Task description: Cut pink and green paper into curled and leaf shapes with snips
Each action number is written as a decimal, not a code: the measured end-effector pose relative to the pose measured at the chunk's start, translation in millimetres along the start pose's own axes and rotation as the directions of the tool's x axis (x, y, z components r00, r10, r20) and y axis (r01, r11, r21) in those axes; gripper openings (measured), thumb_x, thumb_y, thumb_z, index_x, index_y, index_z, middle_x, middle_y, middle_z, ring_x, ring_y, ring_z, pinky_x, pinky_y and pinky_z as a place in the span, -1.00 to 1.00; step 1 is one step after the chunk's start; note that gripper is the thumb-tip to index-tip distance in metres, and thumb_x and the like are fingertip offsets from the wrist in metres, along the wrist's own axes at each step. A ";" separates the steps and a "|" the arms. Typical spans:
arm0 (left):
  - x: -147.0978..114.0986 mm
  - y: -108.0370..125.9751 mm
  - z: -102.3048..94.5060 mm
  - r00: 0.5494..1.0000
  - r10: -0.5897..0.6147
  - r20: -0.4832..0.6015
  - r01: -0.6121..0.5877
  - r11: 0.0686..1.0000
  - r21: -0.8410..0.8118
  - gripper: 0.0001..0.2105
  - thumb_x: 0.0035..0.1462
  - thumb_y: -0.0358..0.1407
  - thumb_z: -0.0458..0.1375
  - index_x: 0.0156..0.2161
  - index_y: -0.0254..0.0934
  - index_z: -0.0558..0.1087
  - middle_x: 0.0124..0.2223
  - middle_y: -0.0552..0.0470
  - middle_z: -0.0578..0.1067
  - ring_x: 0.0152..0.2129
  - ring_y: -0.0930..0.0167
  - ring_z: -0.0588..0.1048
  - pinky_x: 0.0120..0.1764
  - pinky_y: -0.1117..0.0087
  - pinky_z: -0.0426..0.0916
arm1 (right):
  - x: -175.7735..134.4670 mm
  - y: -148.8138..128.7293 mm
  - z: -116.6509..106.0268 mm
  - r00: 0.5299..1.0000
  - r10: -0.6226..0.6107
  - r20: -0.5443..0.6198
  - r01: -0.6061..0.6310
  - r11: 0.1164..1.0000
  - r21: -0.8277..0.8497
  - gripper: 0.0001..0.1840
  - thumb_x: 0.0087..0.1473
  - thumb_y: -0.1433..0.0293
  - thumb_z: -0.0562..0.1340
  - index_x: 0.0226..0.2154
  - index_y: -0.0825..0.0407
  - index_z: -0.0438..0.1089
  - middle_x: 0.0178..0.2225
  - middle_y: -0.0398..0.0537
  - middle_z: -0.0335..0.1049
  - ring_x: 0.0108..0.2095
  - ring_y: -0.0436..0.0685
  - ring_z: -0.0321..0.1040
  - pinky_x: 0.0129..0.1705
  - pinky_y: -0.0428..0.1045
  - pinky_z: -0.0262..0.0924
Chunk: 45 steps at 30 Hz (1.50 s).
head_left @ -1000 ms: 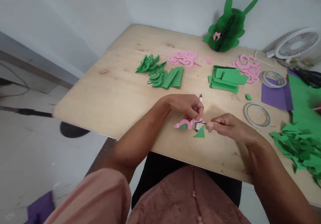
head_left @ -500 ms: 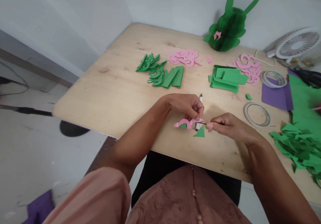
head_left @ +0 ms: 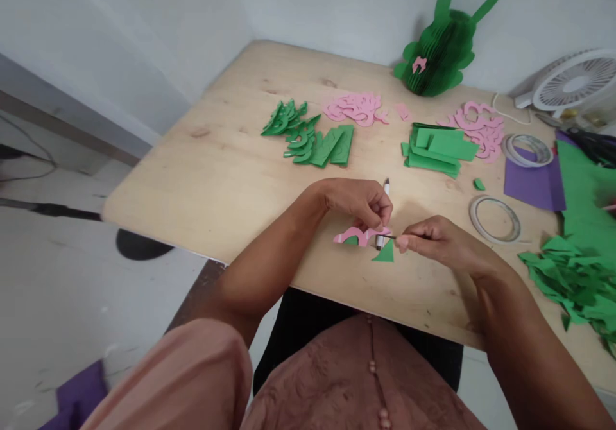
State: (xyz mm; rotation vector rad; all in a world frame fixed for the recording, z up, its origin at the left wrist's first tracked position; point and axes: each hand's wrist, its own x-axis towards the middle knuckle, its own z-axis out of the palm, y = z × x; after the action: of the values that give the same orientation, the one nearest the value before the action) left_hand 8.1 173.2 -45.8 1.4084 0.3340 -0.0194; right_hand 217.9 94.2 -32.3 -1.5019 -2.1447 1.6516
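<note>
Left hand point(head_left: 362, 200): fingertips pinched on pink cutout point(head_left: 362, 240), which crosses over marker point(head_left: 387, 188) near table point(head_left: 202, 180) front edge. Right hand point(head_left: 430, 240): fingers clamped on thin dark tool point(head_left: 390, 237), its far end at cutout's right end. Green scrap point(head_left: 386, 252) just beside marker's near end. Tape roll point(head_left: 474, 219) right of right hand.

You get soft, muted light, faint shadows beside your bare right hand point(head_left: 430, 242) on the pale wooden tabletop point(head_left: 192, 186), and smeary detail at the far right edge.
</note>
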 end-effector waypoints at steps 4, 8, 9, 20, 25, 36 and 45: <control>0.5 -1.2 -0.1 1.000 -0.010 0.000 0.010 1.000 0.002 -0.95 -0.10 -0.41 0.22 -0.50 -0.36 0.43 -0.60 0.09 0.49 -0.71 0.53 0.42 -0.66 0.59 0.25 | 0.0 -0.5 0.4 1.000 -0.009 0.002 0.009 1.000 -0.009 -0.47 0.07 -0.01 0.10 -0.53 0.12 0.38 -0.65 -0.27 -0.17 -0.62 -0.08 -0.23 -0.62 -0.10 -0.26; 0.9 -1.7 -0.8 1.000 -0.004 0.006 0.004 1.000 0.004 -0.96 -0.11 -0.44 0.21 -0.49 -0.36 0.43 -0.60 0.10 0.49 -0.72 0.54 0.41 -0.66 0.60 0.26 | 0.0 -1.2 1.2 1.000 -0.006 -0.006 0.005 1.000 -0.003 -0.50 0.07 0.01 0.11 -0.55 0.11 0.36 -0.65 -0.28 -0.17 -0.62 -0.09 -0.25 -0.63 -0.10 -0.29; 0.8 -1.6 -1.1 1.000 -0.001 0.009 0.001 1.000 0.003 -0.96 -0.11 -0.43 0.21 -0.49 -0.36 0.43 -0.60 0.10 0.49 -0.73 0.54 0.41 -0.66 0.60 0.26 | 0.1 -1.1 1.3 1.000 -0.007 -0.004 0.007 1.000 -0.002 -0.50 0.07 0.02 0.11 -0.55 0.11 0.35 -0.65 -0.28 -0.17 -0.62 -0.09 -0.25 -0.63 -0.10 -0.29; -1.6 -1.8 -2.6 0.999 0.041 -0.026 -0.042 0.998 -0.048 -0.94 -0.11 -0.42 0.24 -0.49 -0.38 0.44 -0.59 0.06 0.52 -0.74 0.56 0.41 -0.65 0.61 0.27 | -2.4 -1.2 -1.2 1.000 -0.010 -0.002 0.010 1.000 0.020 -0.55 0.09 0.06 0.12 -0.55 0.09 0.32 -0.64 -0.27 -0.18 -0.62 -0.09 -0.24 -0.61 -0.10 -0.29; -2.4 0.6 -1.6 0.999 0.047 -0.023 -0.048 0.998 -0.048 -0.93 -0.11 -0.41 0.24 -0.49 -0.38 0.44 -0.62 0.08 0.50 -0.75 0.56 0.39 -0.65 0.61 0.26 | -2.7 -2.2 -1.0 1.000 0.006 -0.017 -0.005 1.000 0.014 -0.51 0.08 0.02 0.11 -0.53 0.11 0.36 -0.64 -0.27 -0.19 -0.62 -0.08 -0.23 -0.62 -0.10 -0.29; -2.1 0.7 -1.2 0.999 0.029 -0.032 -0.030 0.999 -0.032 -0.92 -0.12 -0.41 0.25 -0.50 -0.38 0.44 -0.62 0.07 0.49 -0.76 0.55 0.39 -0.66 0.59 0.25 | -2.7 -3.7 -0.9 1.000 0.005 -0.021 -0.005 1.000 0.007 -0.48 0.05 -0.03 0.10 -0.54 0.10 0.35 -0.64 -0.27 -0.17 -0.62 -0.08 -0.22 -0.62 -0.10 -0.27; -3.4 1.7 -1.2 0.999 0.025 -0.029 -0.026 0.999 -0.027 -0.95 -0.10 -0.43 0.23 -0.49 -0.37 0.44 -0.61 0.07 0.50 -0.77 0.55 0.39 -0.67 0.60 0.24 | -3.9 -3.0 -1.2 0.999 -0.004 -0.048 0.004 1.000 0.009 -0.50 0.07 0.00 0.11 -0.56 0.09 0.33 -0.64 -0.25 -0.16 -0.61 -0.08 -0.22 -0.61 -0.10 -0.27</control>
State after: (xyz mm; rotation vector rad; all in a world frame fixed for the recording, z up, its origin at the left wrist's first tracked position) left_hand 5.0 174.0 -43.5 1.3870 0.3387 0.0256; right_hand 218.7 92.5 -27.6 -1.5177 -2.1113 1.6049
